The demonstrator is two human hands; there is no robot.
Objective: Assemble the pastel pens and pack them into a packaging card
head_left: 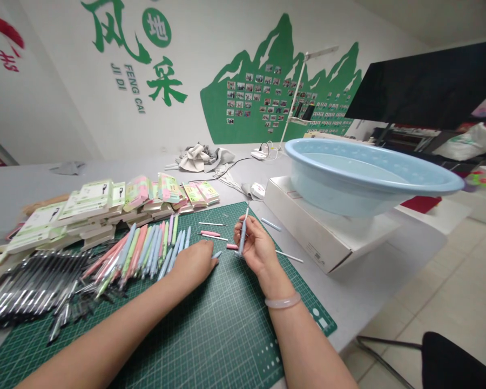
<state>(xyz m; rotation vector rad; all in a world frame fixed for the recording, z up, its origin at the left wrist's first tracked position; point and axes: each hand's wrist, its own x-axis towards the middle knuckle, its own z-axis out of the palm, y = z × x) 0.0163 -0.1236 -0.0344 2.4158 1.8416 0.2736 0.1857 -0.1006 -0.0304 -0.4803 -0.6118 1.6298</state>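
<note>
My right hand (254, 243) is closed round a pale blue pen barrel (243, 230), held upright over the green cutting mat (210, 324). My left hand (195, 263) rests knuckles up on the mat with its fingers curled. Its fingertips touch a small blue pen part (217, 254); whether they grip it is hidden. Just left of that hand lies a row of pastel pen barrels (146, 251) in pink, green and blue. Loose refills (213, 223), a pink cap (209, 233) and a pink piece (231, 246) lie between and beyond my hands.
A heap of black refills (32, 292) covers the mat's left end. Stacked pen packets (105, 205) line the mat's far side. A light blue basin (360, 173) sits on a white box (311, 227) at the right. Cloths (202, 156) and a power strip (259, 154) lie farther back.
</note>
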